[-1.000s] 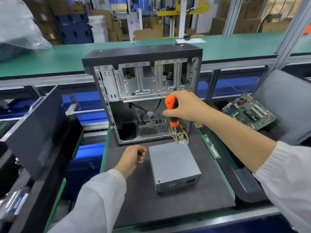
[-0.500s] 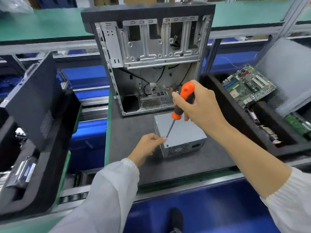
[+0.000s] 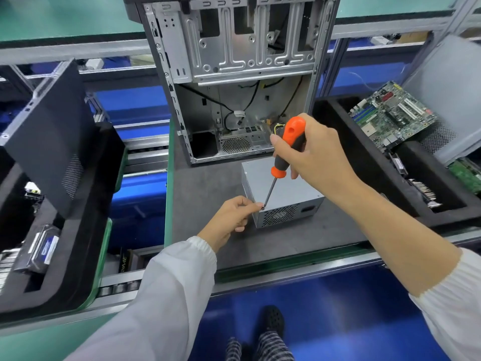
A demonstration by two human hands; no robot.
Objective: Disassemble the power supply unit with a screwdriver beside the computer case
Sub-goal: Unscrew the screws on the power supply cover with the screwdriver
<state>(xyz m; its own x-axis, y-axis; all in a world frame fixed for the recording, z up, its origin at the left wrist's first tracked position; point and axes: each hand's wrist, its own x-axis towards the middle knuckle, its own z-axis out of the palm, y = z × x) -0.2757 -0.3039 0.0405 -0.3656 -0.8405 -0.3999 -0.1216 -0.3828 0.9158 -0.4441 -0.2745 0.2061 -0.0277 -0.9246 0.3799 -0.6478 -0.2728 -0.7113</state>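
boxy grey metal power supply unit [image 3: 279, 190]

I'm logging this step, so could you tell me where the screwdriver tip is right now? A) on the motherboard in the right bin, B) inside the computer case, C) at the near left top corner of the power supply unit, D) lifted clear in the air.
C: the screwdriver, held by the right hand, has its tip at the near left top corner of the power supply unit, beside the left hand's fingertips.
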